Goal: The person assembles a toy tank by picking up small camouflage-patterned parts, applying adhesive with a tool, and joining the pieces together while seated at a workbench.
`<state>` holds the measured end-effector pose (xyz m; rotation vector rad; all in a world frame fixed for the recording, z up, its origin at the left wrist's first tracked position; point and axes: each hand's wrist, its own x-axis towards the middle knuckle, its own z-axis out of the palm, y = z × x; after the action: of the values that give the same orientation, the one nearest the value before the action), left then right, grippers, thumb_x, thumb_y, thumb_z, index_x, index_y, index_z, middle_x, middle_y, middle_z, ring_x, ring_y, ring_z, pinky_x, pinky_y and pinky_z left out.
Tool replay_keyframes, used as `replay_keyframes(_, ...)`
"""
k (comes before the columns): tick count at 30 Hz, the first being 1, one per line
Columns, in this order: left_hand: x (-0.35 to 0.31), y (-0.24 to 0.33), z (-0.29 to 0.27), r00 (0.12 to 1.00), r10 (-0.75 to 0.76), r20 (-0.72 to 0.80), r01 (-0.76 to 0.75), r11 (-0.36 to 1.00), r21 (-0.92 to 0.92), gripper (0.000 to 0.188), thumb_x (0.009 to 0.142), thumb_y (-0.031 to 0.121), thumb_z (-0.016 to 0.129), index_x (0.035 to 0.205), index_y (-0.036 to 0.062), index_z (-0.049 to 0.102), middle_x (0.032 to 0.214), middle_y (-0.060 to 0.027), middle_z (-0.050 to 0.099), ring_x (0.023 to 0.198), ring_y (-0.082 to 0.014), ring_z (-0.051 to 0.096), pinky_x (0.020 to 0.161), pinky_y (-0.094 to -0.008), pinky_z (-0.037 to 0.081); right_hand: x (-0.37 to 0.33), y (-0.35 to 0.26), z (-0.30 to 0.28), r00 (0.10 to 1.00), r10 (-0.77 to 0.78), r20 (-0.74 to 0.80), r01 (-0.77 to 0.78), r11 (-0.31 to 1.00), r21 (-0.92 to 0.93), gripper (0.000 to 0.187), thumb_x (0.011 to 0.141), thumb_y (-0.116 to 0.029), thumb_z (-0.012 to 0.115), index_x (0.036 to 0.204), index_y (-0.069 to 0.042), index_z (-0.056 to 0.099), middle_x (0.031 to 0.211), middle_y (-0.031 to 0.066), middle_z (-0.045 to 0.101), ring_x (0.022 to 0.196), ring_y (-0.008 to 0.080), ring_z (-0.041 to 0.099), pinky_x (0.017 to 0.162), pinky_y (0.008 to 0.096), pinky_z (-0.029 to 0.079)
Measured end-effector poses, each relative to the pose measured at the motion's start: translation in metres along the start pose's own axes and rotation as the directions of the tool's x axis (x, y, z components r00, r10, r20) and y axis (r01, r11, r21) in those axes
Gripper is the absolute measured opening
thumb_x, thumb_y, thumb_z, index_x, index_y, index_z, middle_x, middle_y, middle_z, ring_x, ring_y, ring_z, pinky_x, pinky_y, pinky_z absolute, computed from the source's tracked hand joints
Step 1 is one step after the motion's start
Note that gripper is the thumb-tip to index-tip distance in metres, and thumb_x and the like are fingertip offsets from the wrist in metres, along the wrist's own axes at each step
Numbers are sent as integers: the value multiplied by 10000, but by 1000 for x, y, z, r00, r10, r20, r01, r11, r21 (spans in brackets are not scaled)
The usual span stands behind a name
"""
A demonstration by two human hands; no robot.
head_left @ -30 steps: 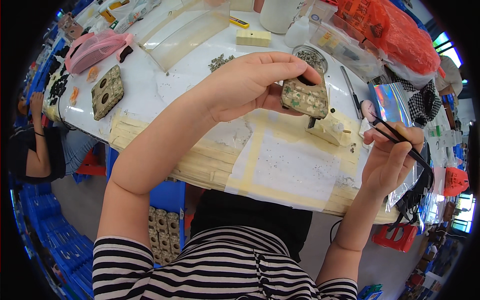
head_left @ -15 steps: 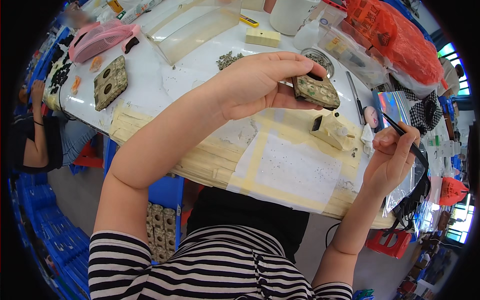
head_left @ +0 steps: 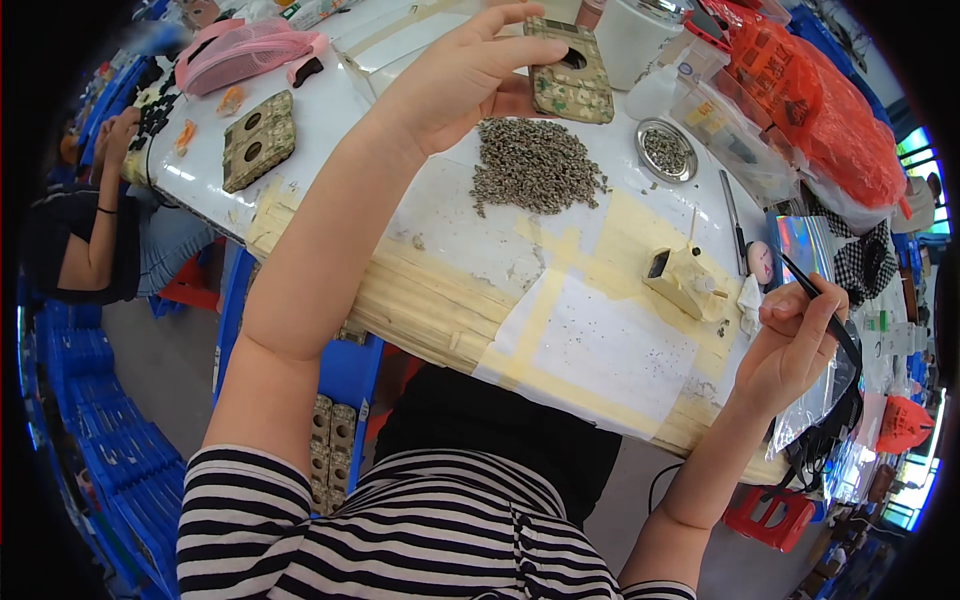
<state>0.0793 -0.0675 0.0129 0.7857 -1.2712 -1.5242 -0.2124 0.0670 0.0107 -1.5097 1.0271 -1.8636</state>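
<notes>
My left hand (head_left: 440, 85) is raised over the far part of the table, fingers closed round the edge of a flat camouflage-patterned case part (head_left: 575, 92). One dark round hole shows in it; my fingers cover some of the rest. Just nearer than it lies a heap of tiny grey-brown pieces (head_left: 535, 165). Over the table's right side, my right hand (head_left: 790, 345) grips black tweezers (head_left: 797, 272), their tips pointing up and left, apart from anything. Close to that hand are a small block wrapped in cream tape (head_left: 685, 283) and a pinkish oval thing (head_left: 760, 262).
A similar camouflage part (head_left: 260, 140) with two holes lies at left, near a pink mesh pouch (head_left: 245, 58). White paper (head_left: 590, 350) is taped at the front edge. A round metal dish (head_left: 692, 168) holds more tiny pieces. Another person (head_left: 85, 250) sits at far left.
My left hand has carried the case part up and to the left, turning its broad face toward view. The heap it mostly hid now shows. My right hand keeps its hold on the tweezers.
</notes>
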Motion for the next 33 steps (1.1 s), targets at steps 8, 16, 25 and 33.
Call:
replay_keyframes(8,-55,-10,8,999,32,-18,-32,998,45,446,870,201,595,1267,48,459,1050,-56,607,892,-94,621,734,-236,525,1,7,-2,1000,-8,-27,8,1000,-18,268,972,-258,448,986,-1,525,625,25,511,573,95,463,532,204,366)
replay_keyframes(16,-168,7,-97,992,66,-109,-61,997,49,617,802,230,665,1307,-10,401,1162,-85,572,1043,-154,574,902,-285,463,-2,3,-11,996,75,39,-76,997,24,297,977,-243,441,1053,26,540,709,21,466,678,106,399,624,246,322)
replay_keyframes(25,-334,-44,-215,727,-547,-415,613,789,35,643,771,155,714,1324,76,396,1055,-11,599,803,-47,565,582,-199,451,-6,-1,-13,982,80,174,-106,984,142,318,977,-248,436,1069,30,562,732,19,460,683,117,382,634,256,317)
replay_keyframes(33,-382,-158,-209,346,-717,-605,720,616,-319,648,776,43,664,1339,91,345,833,40,503,659,-55,509,517,-197,418,1,7,-12,978,97,186,-133,972,193,307,972,-241,450,1082,13,583,734,17,488,682,108,402,627,248,330)
